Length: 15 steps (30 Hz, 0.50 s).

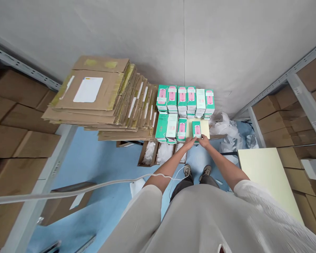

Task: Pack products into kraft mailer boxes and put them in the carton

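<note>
Both my hands meet at the near end of a small green box with a pink picture on the pale tabletop. My left hand grips its near left corner, and my right hand closes on the near right corner. The fingertips are partly hidden by the hands. Just left stands another green-and-pink box, beside a white-faced box and a plain green box. Behind them runs a row of several similar boxes, stacked against the wall.
Flattened cardboard cartons are piled high to the left. Open cartons with white plastic sit below the table edge. Plastic bags lie to the right, near a pale board. Shelves of brown boxes flank both sides; a white cable crosses the foreground.
</note>
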Available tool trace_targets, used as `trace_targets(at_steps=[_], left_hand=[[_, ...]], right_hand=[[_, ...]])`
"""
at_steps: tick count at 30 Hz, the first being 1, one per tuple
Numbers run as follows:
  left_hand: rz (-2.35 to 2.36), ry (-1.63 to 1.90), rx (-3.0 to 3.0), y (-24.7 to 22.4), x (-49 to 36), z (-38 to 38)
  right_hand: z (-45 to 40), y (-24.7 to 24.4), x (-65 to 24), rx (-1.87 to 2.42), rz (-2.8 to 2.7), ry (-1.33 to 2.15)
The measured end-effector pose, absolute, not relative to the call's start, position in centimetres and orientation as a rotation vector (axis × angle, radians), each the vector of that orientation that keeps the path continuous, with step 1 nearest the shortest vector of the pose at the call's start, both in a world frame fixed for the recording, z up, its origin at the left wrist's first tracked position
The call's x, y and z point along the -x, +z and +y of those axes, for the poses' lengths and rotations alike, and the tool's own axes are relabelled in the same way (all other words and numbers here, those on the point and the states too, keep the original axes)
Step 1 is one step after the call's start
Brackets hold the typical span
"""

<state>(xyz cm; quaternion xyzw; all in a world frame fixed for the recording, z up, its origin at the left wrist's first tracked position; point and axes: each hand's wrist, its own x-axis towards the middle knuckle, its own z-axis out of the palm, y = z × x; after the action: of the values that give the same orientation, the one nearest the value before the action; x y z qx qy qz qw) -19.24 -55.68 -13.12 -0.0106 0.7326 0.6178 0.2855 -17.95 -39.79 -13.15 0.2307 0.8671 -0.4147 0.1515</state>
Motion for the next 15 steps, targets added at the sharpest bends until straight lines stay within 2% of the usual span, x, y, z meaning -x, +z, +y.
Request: trace_targets(at_steps=[15], left_hand=[[1.938, 1.643, -0.293, -10.8, 16.8, -53.2]], right_hand=[[-36.7, -9.6, 14.2, -0.649, 2.655, -1.147]])
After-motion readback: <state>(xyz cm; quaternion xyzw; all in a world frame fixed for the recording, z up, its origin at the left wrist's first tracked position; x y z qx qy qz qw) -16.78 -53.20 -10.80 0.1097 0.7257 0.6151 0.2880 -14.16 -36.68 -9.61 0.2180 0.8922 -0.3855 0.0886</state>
